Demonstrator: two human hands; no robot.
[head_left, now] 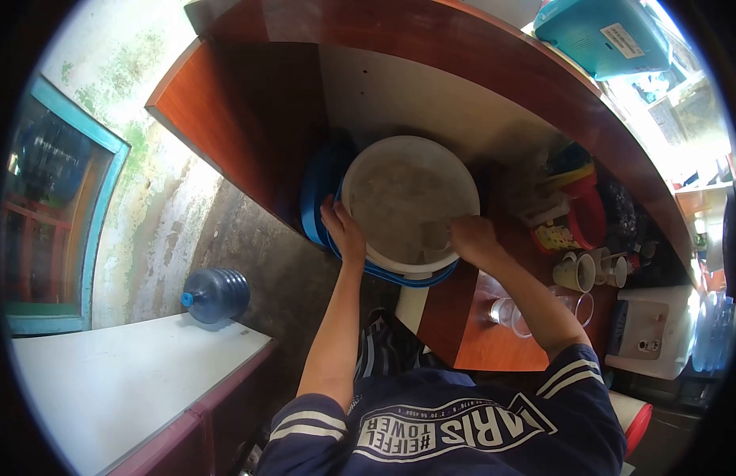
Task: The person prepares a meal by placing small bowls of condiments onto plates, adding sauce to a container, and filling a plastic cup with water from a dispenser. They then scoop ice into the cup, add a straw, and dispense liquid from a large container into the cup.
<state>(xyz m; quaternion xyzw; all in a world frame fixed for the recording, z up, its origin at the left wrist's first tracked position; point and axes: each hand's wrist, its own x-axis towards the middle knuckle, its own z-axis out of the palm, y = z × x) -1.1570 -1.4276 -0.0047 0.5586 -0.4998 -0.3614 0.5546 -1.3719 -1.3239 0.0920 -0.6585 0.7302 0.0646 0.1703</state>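
A round white bucket (410, 143) stands inside the wooden cabinet, with pale contents (399, 190) in it. My right hand (472, 239) reaches over its right rim, fingers closed on a small see-through cup (435, 236) that dips inside the bucket near the wall. At the left rim lies my left hand (344, 230), its fingers stretched out and apart against the bucket's side. A blue tub (314, 202) shows behind and beneath the bucket.
Clear glasses (522, 321) and mugs (574, 272) stand on the wooden shelf to the right, near a red container (586, 218). A blue water jug (217, 295) lies on the white tabletop (130, 381) at left. The cabinet's edge (431, 24) arches overhead.
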